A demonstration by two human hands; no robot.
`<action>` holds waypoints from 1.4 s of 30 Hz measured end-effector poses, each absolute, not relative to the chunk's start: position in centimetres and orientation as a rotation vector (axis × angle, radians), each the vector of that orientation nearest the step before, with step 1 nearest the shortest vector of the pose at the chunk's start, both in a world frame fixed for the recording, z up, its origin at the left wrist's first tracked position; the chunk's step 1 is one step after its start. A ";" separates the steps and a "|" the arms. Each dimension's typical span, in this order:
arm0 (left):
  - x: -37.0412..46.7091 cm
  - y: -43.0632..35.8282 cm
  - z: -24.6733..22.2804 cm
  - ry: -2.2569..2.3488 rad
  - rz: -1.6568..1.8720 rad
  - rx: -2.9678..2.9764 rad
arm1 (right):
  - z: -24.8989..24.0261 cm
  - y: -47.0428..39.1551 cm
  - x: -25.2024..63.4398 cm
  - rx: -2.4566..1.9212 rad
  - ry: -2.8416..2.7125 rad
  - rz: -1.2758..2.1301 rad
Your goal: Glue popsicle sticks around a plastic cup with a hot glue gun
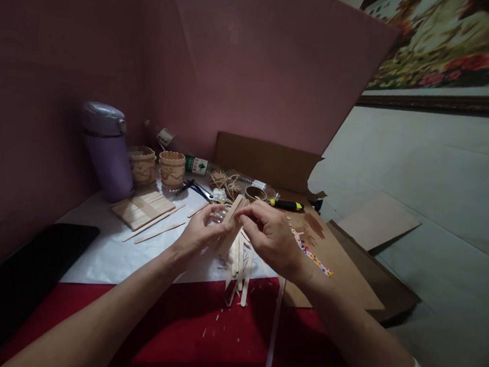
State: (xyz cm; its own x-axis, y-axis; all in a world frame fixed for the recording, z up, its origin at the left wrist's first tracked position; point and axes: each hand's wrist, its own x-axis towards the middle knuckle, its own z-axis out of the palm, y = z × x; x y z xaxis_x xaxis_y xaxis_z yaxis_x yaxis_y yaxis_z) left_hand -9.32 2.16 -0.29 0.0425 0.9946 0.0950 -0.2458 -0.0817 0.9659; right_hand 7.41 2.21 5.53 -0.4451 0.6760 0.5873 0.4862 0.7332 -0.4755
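In the middle of the head view my left hand (201, 231) grips a few upright wooden craft sticks (234, 208) between thumb and fingers. My right hand (268, 228) is closed, its thumb and fingertips pinching at the edge of the same sticks. Just what the right fingertips hold is partly hidden. Below the hands, loose craft sticks (246, 278) lie in a heap, with small wood slivers around them. To the left, a flat panel of sticks laid side by side (143, 210) rests on white paper (92, 261), with single sticks (158, 233) beside it.
A purple tumbler (110, 157) and two wooden cups (172, 170) stand at the back left. Behind the hands lie scissors (201, 190), raffia (225, 183), a tape roll (255, 193) and a black-yellow cutter (287, 205). Cardboard (347, 278) covers the right side; red cloth (163, 325) is in front.
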 end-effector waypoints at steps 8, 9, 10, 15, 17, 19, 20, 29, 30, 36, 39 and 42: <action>-9.4 2.4 -0.9 0.961 1.304 1.153 | 4.8 2.2 7.0 -0.815 -2.178 0.313; -9.3 2.3 -0.8 0.944 1.304 1.136 | 5.0 2.2 7.2 -0.819 -2.163 0.358; -9.3 2.3 -0.6 0.923 1.307 1.112 | 5.3 2.2 7.4 -0.831 -2.130 0.392; -9.2 1.8 0.4 0.855 1.287 1.008 | 7.4 1.9 8.4 -0.896 -1.886 0.387; -9.3 1.8 0.5 0.838 1.284 1.007 | 7.6 1.7 8.3 -0.908 -1.931 0.408; -9.3 1.7 0.4 0.823 1.280 1.012 | 7.3 1.7 8.1 -0.932 -1.976 0.411; -9.3 1.8 0.4 0.822 1.273 1.013 | 6.9 1.8 8.0 -0.942 -1.989 0.397; -9.2 1.9 0.0 0.890 1.274 1.042 | 5.6 2.6 7.9 -0.891 -2.241 0.100; -9.2 2.0 0.0 0.894 1.278 1.046 | 5.7 2.6 7.8 -0.898 -2.275 0.062; -9.4 2.3 -0.6 0.946 1.328 1.095 | 6.1 2.4 7.4 -0.966 -2.446 -0.215; -9.3 2.4 -0.8 0.968 1.372 1.112 | 5.8 2.7 7.2 -0.978 -2.512 -0.366; -9.3 2.4 -0.7 0.973 1.393 1.136 | 5.2 3.3 7.0 -0.973 -2.553 -0.484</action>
